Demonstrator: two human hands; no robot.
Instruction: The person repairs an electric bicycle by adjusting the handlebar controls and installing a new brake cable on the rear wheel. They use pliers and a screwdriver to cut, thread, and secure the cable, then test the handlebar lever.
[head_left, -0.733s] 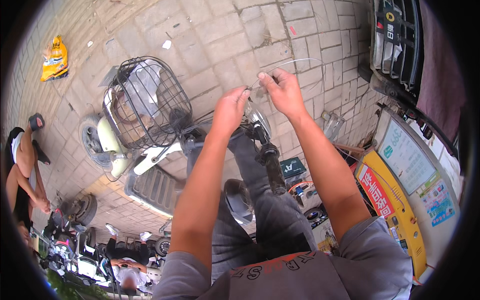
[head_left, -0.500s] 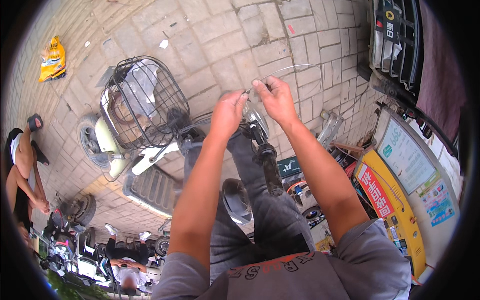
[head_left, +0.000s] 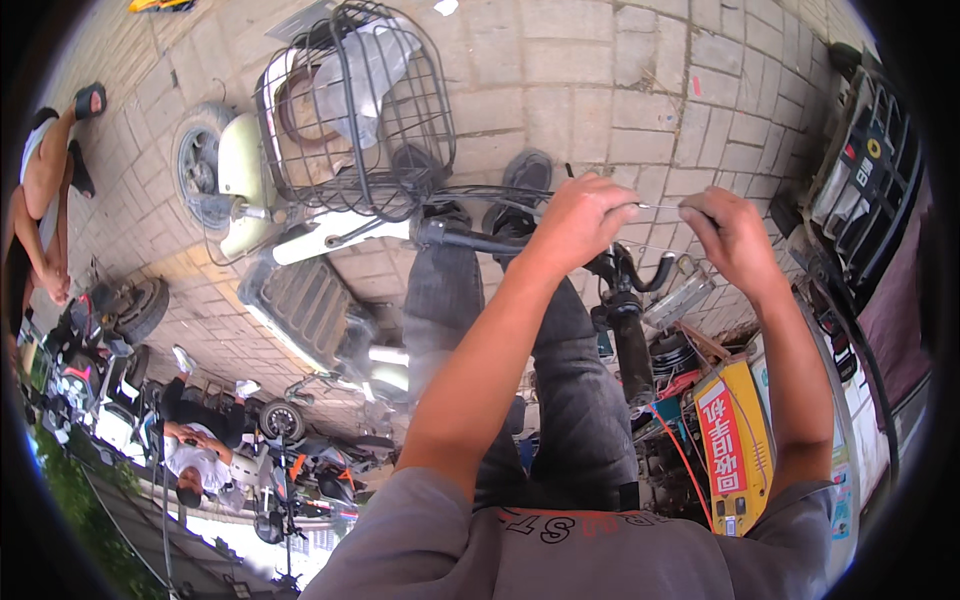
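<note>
Grey square paving bricks cover the ground outdoors, and a pale cream electric scooter stands across them, seen from above, with a black wire basket at its front holding a crumpled grey cloth. Its black handlebar runs below the person's hands, ending in a black rubber grip and a curved black brake lever. Both bare forearms reach up from the lower edge over dark grey trousers and dark shoes. The left hand is closed, its fingertips pressed together on a thin bare metal wire just above the handlebar. The right hand is also closed, pinching the other end of the same wire, so that the wire spans the short gap between the two hands, level and taut. A yellow box-shaped machine with a red label stands near the right forearm, beside a clutter of tools and orange cables. A dark grilled unit sits at the far right edge. At the left rim a seated person in sandals is partly in view, and another person in a white shirt sits among parked scooters at the lower left.
</note>
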